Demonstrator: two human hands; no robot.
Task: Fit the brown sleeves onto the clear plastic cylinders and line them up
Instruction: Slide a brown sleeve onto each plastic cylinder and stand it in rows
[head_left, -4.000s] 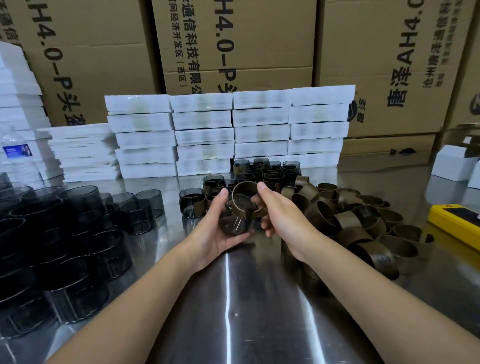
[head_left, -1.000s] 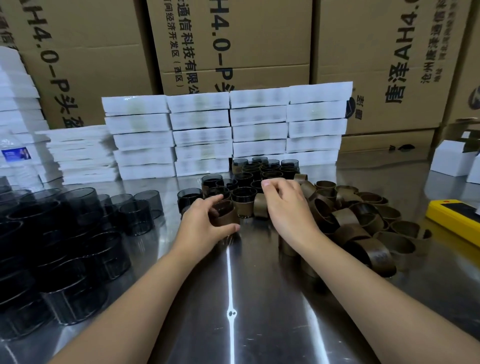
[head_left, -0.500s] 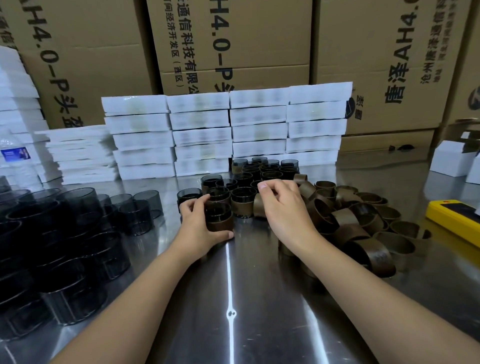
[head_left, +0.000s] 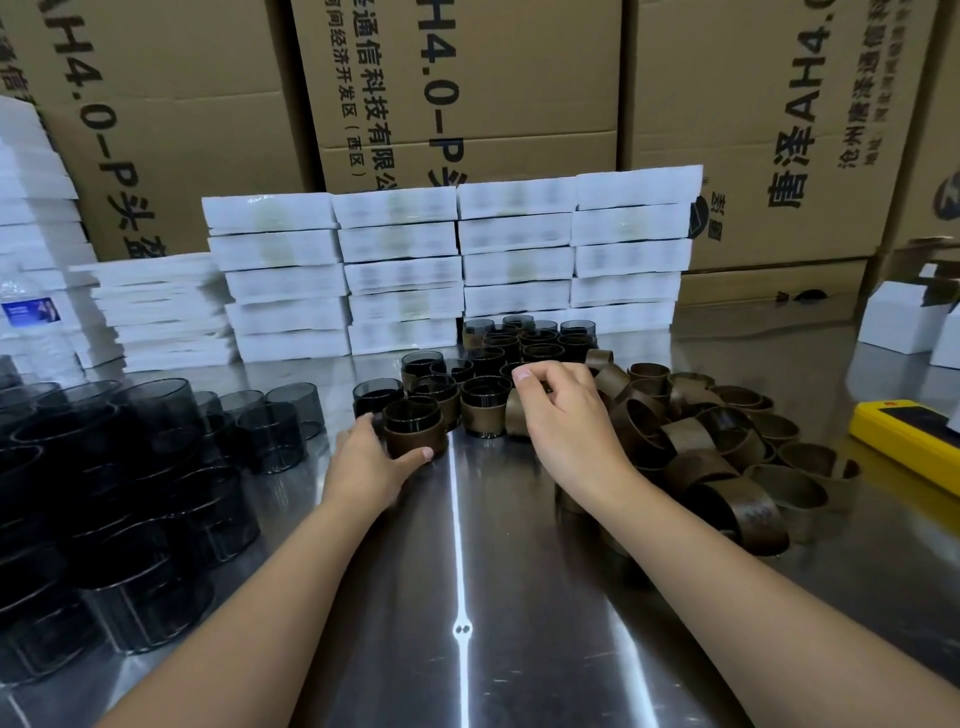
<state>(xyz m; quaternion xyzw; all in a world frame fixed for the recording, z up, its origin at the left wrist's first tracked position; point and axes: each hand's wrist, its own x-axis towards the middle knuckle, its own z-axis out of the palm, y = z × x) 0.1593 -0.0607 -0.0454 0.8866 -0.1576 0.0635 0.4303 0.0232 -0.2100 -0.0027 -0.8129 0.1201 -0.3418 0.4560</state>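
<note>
Head camera: at a polished steel worktable (head_left: 467, 582), a person's left hand (head_left: 363, 462) grips a clear, smoke-tinted plastic cylinder wrapped in a brown paper sleeve (head_left: 415, 434), thumb and fingers curled round its lower wall as it stands upright on the table just beside the left end of the front row of finished sleeved cylinders (head_left: 483, 410). The right hand (head_left: 566, 415) hovers over that row's right end, fingers curled; whether they pinch the brown piece beneath cannot be told. A heap of loose brown sleeves (head_left: 717, 457) lies to the right, bare clear cylinders (head_left: 156, 467) crowd the left. The step appears to be lining up a fitted piece; the next move likely calls for nudging it flush with its neighbours, then letting go.
</note>
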